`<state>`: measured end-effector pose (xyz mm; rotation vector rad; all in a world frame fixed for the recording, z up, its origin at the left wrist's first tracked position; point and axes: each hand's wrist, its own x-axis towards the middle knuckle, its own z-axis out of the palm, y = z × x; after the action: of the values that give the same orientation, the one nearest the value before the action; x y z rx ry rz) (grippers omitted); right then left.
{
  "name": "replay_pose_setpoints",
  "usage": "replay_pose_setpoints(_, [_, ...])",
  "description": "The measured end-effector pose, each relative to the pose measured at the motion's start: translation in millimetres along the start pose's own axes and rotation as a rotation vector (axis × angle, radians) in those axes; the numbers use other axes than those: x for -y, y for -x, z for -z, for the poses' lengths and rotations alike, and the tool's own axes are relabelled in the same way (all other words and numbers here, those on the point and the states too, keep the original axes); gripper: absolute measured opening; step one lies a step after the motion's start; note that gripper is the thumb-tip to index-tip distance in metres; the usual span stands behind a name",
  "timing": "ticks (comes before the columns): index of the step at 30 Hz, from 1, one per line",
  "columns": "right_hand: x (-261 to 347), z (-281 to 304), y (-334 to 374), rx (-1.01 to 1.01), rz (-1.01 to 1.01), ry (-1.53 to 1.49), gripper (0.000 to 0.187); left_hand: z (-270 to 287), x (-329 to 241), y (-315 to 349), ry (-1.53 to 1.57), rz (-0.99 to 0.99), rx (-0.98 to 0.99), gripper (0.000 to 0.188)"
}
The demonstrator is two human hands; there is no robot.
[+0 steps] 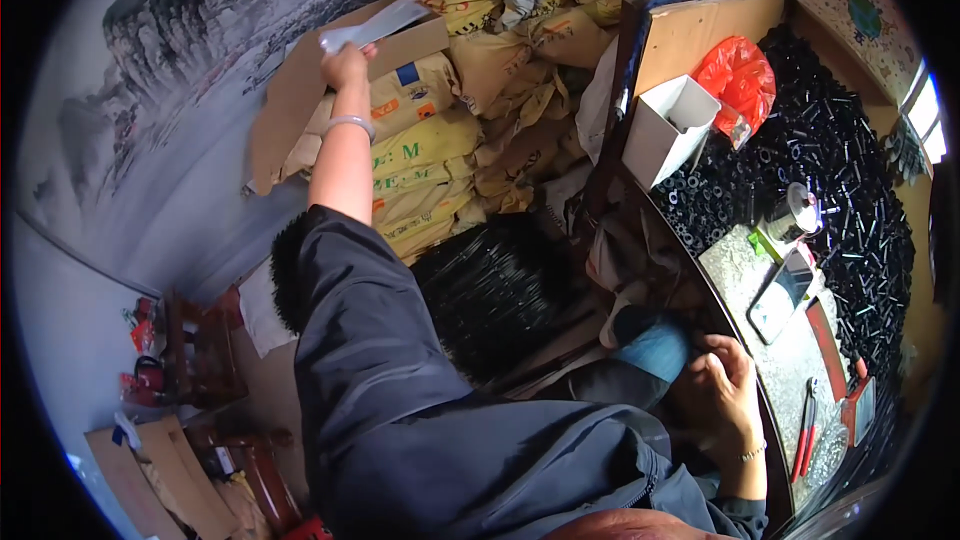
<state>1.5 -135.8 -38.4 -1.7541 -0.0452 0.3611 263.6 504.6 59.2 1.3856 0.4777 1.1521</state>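
My left hand [346, 66] is raised at the end of my outstretched arm and closed on a translucent whitish plastic bag [378, 24]. It is above an open cardboard box [418, 41] standing beside stacked sacks. My right hand [728, 380] rests low near the front edge of the worktable [735, 275], close to my knee. Its fingers are loosely bent and a little apart, with nothing visible in them. On the table near it lie red-handled pliers [804, 432] and a smartphone [780, 298].
A big heap of small black parts [860, 210] covers the table's right side, with a white box [672, 128] and a red plastic bag [738, 85] behind. Yellow sacks [425, 155] are stacked ahead. Long black strands [495, 290] lie below them. A red-brown stool [195, 350] stands left.
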Motion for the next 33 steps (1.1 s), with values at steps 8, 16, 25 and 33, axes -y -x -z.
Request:
replay_pose_setpoints(8, [-39.8,17.4,19.7,-0.130,-0.163,-0.146,0.021,-12.3,51.0,-51.1,0.102,0.448,0.199,0.045])
replay_pose_setpoints(16, [-47.3,17.5,23.0,-0.149,-0.206,-0.131,0.019,-9.3,64.5,6.4,-1.402,-0.275,0.356,0.059])
replay_pose_setpoints(25, [-54.8,24.4,42.5,-0.163,-0.275,-0.058,0.016,9.9,121.1,-85.2,-1.492,-0.270,0.503,0.050])
replay_pose_setpoints(33, [-39.7,49.7,65.2,-0.131,-0.172,0.068,0.027,-31.5,53.1,174.3,-0.429,-0.767,0.613,0.037])
